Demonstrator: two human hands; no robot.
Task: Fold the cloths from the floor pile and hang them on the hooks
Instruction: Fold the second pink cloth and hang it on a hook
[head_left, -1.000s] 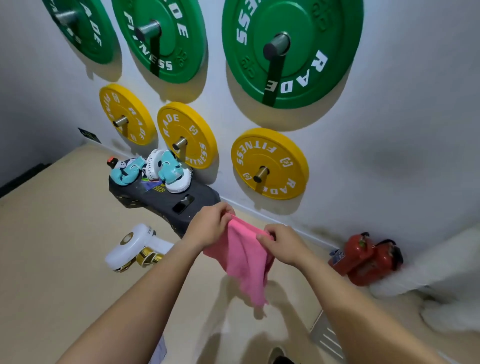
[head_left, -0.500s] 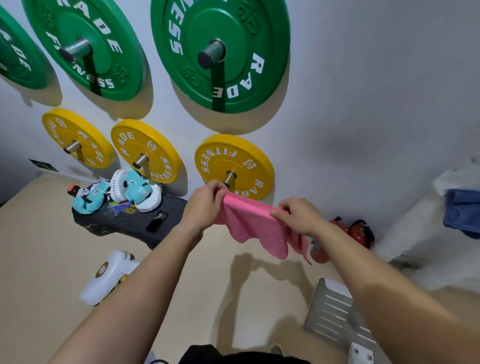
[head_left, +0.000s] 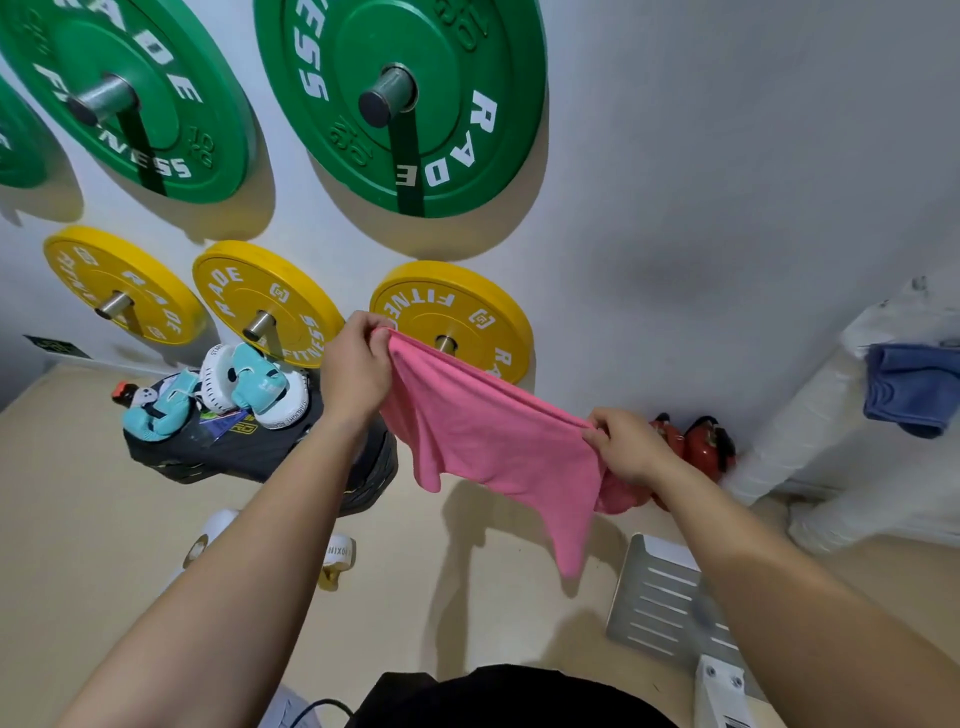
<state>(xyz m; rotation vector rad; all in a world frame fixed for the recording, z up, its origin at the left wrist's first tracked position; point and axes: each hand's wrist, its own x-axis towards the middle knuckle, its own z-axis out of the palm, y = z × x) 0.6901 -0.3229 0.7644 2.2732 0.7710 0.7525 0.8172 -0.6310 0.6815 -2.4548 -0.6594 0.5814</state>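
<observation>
**Pink cloth held up between my two hands, in the air in front of the wall**

My left hand (head_left: 358, 364) pinches one upper corner of the pink cloth (head_left: 493, 436) with curled fingers, just in front of the rightmost yellow plate (head_left: 467, 306). My right hand (head_left: 623, 447) pinches the top edge lower and to the right, with some slack bunched under it. The top edge runs taut between them and the rest droops to a point above the floor (head_left: 104, 519). I judge it light, limp and not slippery, so it will sag wherever I let go. The best hold is on corners and hems, with the edge kept tight while folding. A blue cloth (head_left: 909, 395) hangs at far right, but I cannot see on what.
</observation>
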